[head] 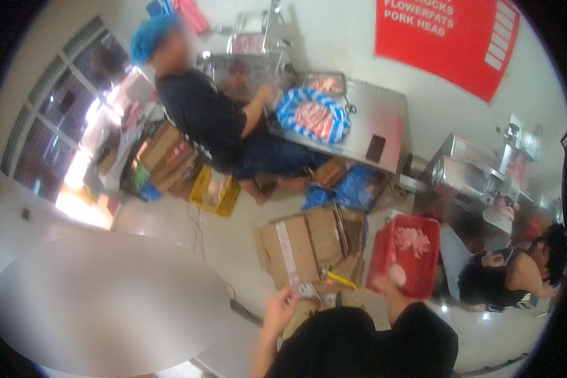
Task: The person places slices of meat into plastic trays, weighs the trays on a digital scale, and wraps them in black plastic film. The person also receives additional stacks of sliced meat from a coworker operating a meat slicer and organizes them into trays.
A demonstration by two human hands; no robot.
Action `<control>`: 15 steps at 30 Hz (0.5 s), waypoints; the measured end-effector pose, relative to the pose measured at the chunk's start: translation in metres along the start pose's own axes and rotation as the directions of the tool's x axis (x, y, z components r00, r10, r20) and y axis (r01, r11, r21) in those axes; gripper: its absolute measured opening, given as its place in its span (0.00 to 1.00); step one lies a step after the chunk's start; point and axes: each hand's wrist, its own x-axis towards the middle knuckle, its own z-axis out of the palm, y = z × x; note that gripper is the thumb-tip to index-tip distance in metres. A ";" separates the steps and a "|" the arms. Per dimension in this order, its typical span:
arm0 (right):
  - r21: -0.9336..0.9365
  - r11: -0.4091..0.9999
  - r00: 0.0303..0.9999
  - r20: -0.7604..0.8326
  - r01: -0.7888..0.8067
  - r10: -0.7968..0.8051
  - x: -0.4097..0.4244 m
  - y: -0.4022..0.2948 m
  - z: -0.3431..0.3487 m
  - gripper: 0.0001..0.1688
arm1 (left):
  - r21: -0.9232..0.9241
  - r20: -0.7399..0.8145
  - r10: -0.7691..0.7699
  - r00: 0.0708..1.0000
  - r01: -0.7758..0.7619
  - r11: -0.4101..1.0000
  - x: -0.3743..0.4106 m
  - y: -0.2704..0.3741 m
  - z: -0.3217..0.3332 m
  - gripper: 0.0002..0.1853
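Low in the view, my left hand (281, 303) has its fingertips curled against the edge of a small white-and-dark item (307, 291); whether it grips this is not clear. My right hand (391, 289), blurred, is at the near left side of a red plastic crate (378, 250). A pale round thing (397, 274) shows just beyond its fingers, and I cannot tell whether it is held. Pink meat pieces (412, 242) lie in the crate's far part. Between my hands and flattened cardboard boxes (290, 250) is a hammer with a yellow handle (341, 279).
A person in a blue hair net (203, 113) sits at a steel table (378, 108) with a blue-and-white bag of meat (314, 115). At the right, another person (496, 274) bends near a meat slicer (472, 165). A yellow crate (215, 191) stands on the floor.
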 end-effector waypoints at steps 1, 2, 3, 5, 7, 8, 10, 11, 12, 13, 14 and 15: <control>-0.137 0.980 0.989 -0.038 -0.145 0.141 -0.007 0.028 -0.016 0.14 | -0.009 0.019 0.001 1.000 -0.001 1.000 0.008 -0.002 -0.006 0.20; -0.242 0.935 0.965 -0.035 -0.259 0.258 -0.015 0.053 -0.023 0.14 | -0.018 0.066 -0.042 0.997 0.043 0.999 0.008 -0.005 -0.017 0.19; -0.310 0.895 0.943 -0.014 -0.320 0.332 -0.020 0.072 -0.023 0.15 | 0.023 0.065 0.004 0.998 -0.006 1.000 0.014 -0.010 -0.028 0.19; -0.355 0.867 0.919 0.052 -0.349 0.391 -0.024 0.103 -0.008 0.16 | 0.084 0.109 0.048 0.993 -0.058 0.995 0.026 -0.023 -0.050 0.19; -0.352 0.883 0.921 0.119 -0.310 0.370 -0.017 0.121 0.013 0.17 | 0.115 0.143 -0.036 0.989 0.020 0.993 0.045 -0.033 -0.072 0.19; -0.358 0.897 0.931 0.155 -0.260 0.332 -0.005 0.126 0.027 0.18 | 0.113 0.148 -0.070 0.987 0.054 0.992 0.054 -0.037 -0.080 0.19; -0.438 0.880 0.951 0.144 -0.185 0.272 0.016 0.133 0.046 0.19 | 0.206 0.172 -0.003 0.985 -0.033 0.978 0.071 -0.043 -0.097 0.19; -0.489 0.870 0.966 0.251 0.068 0.065 0.041 0.126 0.060 0.17 | 0.245 0.177 0.051 0.983 -0.094 0.965 0.082 -0.044 -0.104 0.19; -0.594 0.783 0.976 0.208 0.181 -0.068 0.063 0.116 0.074 0.15 | 0.247 0.195 0.032 0.980 -0.081 0.966 0.090 -0.043 -0.110 0.19; -0.662 0.632 0.915 0.311 0.404 -0.258 0.083 0.103 0.090 0.13 | 0.248 0.210 0.023 0.978 -0.076 0.966 0.098 -0.042 -0.116 0.19; -0.781 0.438 0.895 0.377 0.446 -0.239 0.108 0.078 0.099 0.12 | 0.250 0.224 0.011 0.975 -0.068 0.966 0.105 -0.041 -0.121 0.19; -0.805 0.094 0.790 0.540 0.585 -0.292 0.130 0.049 0.110 0.14 | 0.233 0.213 0.022 0.977 -0.072 0.970 0.111 -0.040 -0.125 0.20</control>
